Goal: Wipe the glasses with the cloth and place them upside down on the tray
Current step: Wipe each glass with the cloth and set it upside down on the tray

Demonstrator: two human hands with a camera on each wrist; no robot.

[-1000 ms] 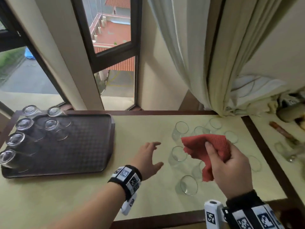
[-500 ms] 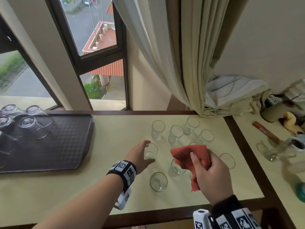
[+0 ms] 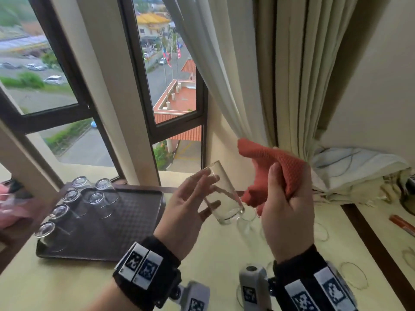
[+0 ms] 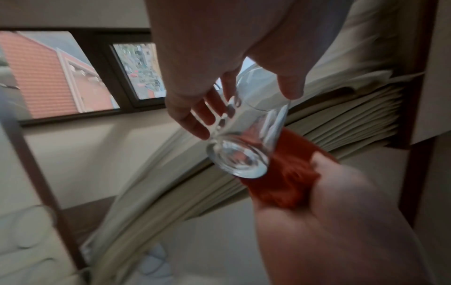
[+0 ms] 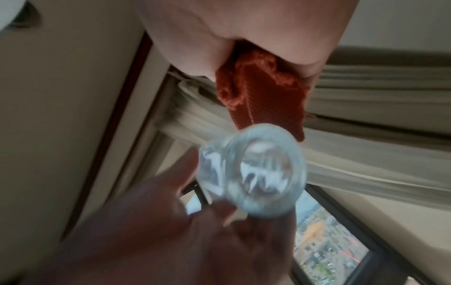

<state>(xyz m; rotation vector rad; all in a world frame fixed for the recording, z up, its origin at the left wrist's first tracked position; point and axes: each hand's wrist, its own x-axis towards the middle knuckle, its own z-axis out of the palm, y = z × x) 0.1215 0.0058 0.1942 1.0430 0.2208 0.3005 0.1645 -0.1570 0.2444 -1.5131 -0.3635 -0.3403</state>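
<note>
Glass tilted, base toward cloth

Behind the pale yellow bench, edged in dark wood, a dark-framed window looks down on a road with parked cars, a red-tiled roof and flagpoles with flags. A cream curtain hangs in folds to the right of the window, and a heap of pale cloth lies bunched at its foot against the wall. At the far right an orange-red stick-like object lies on the neighbouring surface, too small to tell what it is.
</note>
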